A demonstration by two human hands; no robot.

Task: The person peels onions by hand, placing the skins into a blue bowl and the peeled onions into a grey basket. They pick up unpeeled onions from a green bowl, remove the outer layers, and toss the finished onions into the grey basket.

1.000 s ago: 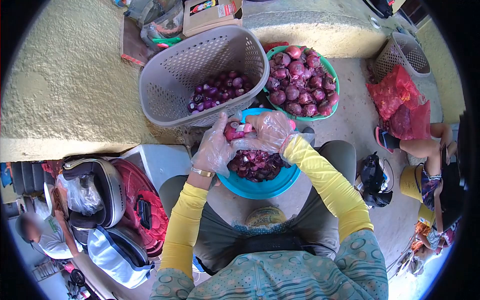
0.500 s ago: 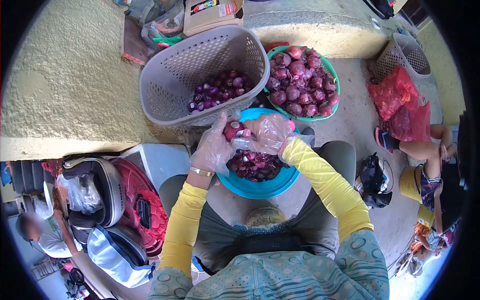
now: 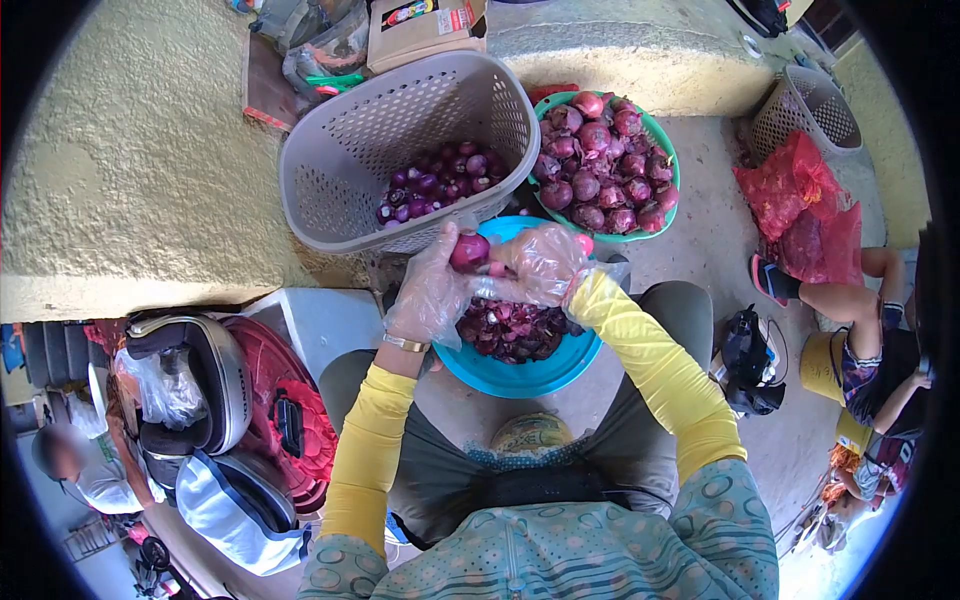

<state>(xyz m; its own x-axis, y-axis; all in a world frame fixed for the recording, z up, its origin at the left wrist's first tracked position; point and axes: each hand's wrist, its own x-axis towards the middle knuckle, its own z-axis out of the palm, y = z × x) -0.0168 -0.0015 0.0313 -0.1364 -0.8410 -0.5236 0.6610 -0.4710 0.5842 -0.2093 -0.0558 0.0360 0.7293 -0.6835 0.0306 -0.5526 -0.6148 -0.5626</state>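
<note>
In my gloved left hand (image 3: pixel 430 292) is a red onion (image 3: pixel 469 253), held in the fingertips above a blue basin (image 3: pixel 510 382). My right hand (image 3: pixel 545 264), also in a clear plastic glove, is closed beside the onion. A pink handle end (image 3: pixel 585 243) sticks out of its fist; the working end of this tool is hidden. Dark purple onion skins (image 3: pixel 515 330) lie in the basin below both hands. Beyond it, a grey perforated basket (image 3: pixel 335 180) contains smooth purple onions (image 3: pixel 440 180). A green basin (image 3: pixel 672 148) to its right is heaped with red onions (image 3: pixel 605 160) in their skins.
Red mesh sacks (image 3: pixel 800 200) and another grey basket (image 3: pixel 805 110) stand at the right, near a seated person (image 3: pixel 860 330). A cardboard box (image 3: pixel 420 35) sits on the ledge. At the left are a helmet (image 3: pixel 190 380), bags and another person (image 3: pixel 100 470).
The onion has turned in my left fingers; its pale end faced up before, and a smooth purple side shows now. My right hand has shifted slightly. The seated person's arm has moved.
</note>
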